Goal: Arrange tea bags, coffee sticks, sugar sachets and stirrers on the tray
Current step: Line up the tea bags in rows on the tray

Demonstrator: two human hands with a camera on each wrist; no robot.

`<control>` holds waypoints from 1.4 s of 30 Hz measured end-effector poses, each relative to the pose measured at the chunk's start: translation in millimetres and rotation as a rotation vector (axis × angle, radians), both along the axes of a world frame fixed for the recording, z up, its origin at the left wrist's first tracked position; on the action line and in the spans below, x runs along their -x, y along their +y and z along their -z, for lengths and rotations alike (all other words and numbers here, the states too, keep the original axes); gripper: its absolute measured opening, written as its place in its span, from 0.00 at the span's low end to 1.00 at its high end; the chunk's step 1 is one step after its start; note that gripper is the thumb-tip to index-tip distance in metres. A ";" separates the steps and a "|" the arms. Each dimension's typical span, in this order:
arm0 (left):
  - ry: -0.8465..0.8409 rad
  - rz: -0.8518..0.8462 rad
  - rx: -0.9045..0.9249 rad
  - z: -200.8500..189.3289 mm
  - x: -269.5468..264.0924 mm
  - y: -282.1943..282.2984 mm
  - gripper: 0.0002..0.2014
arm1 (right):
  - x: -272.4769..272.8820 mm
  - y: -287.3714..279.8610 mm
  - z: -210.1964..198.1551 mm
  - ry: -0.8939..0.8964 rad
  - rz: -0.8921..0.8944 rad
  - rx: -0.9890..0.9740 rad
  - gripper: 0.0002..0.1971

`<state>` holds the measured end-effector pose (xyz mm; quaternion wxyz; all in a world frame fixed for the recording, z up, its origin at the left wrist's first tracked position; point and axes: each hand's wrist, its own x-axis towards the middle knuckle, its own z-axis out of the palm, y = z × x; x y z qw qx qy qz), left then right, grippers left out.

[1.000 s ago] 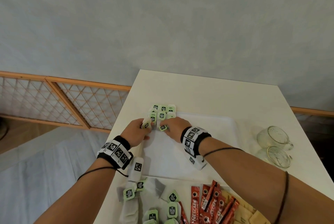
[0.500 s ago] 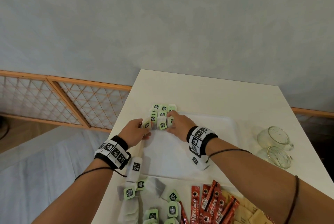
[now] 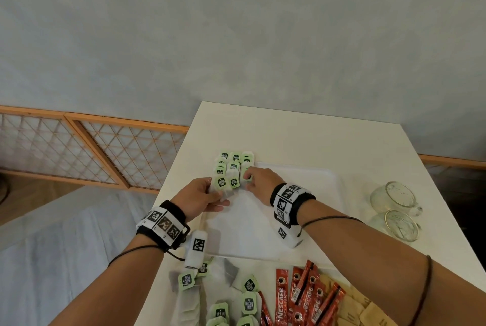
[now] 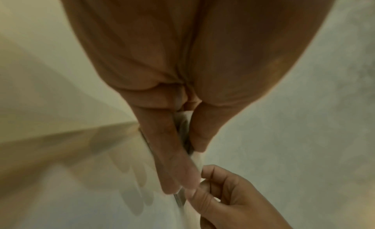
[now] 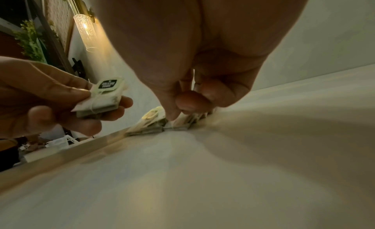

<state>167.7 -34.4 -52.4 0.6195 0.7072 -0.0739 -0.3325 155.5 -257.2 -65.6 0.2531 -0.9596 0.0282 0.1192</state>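
Note:
A white tray (image 3: 252, 223) lies mid-table. Several green-tagged tea bags (image 3: 233, 161) sit in rows at its far left corner. My left hand (image 3: 217, 190) hovers over the tray's left edge and grips a small stack of tea bags (image 5: 103, 96) between thumb and fingers. Just right of it, my right hand (image 3: 248, 178) has its fingers curled and pinches one tea bag (image 5: 171, 124) down against the arranged rows. In the left wrist view the stack (image 4: 183, 130) shows edge-on between my fingers. No stirrers are in view.
Loose tea bags (image 3: 218, 296), red coffee sticks (image 3: 302, 296) and tan sugar sachets (image 3: 355, 307) lie on the table near me. Two glass cups (image 3: 394, 199) stand right of the tray. The table's left edge runs beside my left wrist.
My right hand moved a little farther away, from my left hand's stack to the arranged rows, with a tea bag. The left hand stayed put with its stack.

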 end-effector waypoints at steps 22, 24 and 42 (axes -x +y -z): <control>-0.056 -0.083 -0.079 -1.9 12.2 4.8 0.03 | 26.0 24.8 -16.2 0.125 0.000 -0.385 0.15; 0.003 -0.163 -0.064 -0.8 11.5 7.4 0.04 | 17.8 24.9 -13.6 0.082 0.068 -0.405 0.15; 0.076 -0.243 -0.032 6.7 16.7 33.9 0.12 | -18.0 71.0 -2.6 0.129 0.080 -0.015 0.23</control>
